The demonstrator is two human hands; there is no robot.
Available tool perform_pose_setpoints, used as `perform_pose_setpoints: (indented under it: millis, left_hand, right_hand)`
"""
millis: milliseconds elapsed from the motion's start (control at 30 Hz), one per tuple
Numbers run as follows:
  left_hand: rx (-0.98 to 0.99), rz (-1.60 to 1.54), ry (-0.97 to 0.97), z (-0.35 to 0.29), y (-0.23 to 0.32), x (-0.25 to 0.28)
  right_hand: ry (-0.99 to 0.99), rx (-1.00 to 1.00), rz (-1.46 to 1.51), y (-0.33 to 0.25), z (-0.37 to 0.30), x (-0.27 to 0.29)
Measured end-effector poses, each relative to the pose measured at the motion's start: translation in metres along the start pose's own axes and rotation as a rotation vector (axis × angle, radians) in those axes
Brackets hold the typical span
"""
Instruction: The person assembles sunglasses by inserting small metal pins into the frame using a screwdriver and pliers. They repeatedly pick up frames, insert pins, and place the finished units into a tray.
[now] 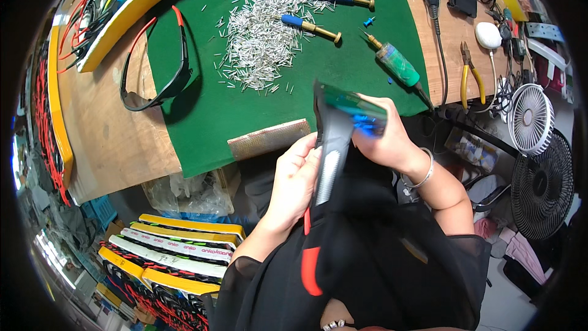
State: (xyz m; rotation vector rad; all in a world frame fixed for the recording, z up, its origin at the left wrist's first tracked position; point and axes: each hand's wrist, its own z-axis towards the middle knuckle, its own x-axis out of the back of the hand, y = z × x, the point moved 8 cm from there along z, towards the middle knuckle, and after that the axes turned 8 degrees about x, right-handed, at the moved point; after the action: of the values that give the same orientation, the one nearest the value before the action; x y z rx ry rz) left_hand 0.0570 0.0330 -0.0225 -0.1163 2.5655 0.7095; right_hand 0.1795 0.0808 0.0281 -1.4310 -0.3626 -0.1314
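Close in front of my body, I hold a pair of wraparound sunglasses (334, 141) with a black frame and red temple tips. My left hand (297, 175) is closed on one side of the frame. The fingers of my right hand (392, 135) grip the other end, where a shiny green and blue patch is smeared by motion. Beyond my hands, a green mat (202, 141) carries a heap of small silver pins (260, 40). Two blue-handled brass tools (309, 26) lie on and beside the heap. A second pair of glasses (165, 89), black with red tips, rests to the left.
A green-handled corded tool (398, 64) with a brass tip lies right of the heap, near a blue push pin (369, 21). Farther right are yellow pliers (470, 76) and a white fan (530, 116). A textured metal block (269, 139) sits at the mat's near edge. Yellow-edged trays (190, 227) stack lower left.
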Motion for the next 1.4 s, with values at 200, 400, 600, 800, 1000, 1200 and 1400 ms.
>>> perform_pose_setpoints:
  millis: [200,400,600,800,1000,1200,1400]
  left_hand:
    - [0.032,0.017,-0.058,0.006,-0.012,0.008]
    - [0.046,0.075,-0.071,0.006,-0.012,0.005]
    - [0.020,0.156,-0.091,0.005,-0.010,0.005]
    - [0.050,0.124,-0.001,0.006,-0.014,0.007]
    - [0.008,0.228,0.074,-0.002,-0.004,0.026]
    - [-0.103,0.030,0.053,-0.002,0.017,0.031]
    - [-0.146,-0.113,0.078,-0.007,0.018,0.046]
  right_hand:
    - [0.013,0.029,-0.046,0.004,-0.001,-0.005]
    - [0.000,0.109,-0.182,0.000,0.001,-0.005]
    - [-0.082,0.002,-0.134,-0.005,-0.001,-0.014]
    - [-0.145,0.122,-0.219,-0.018,-0.003,-0.023]
    - [-0.186,0.175,-0.385,-0.031,0.008,0.027]
    - [0.080,0.156,-1.001,0.013,0.017,0.070]
    - [0.075,0.135,-0.808,0.015,0.018,0.072]
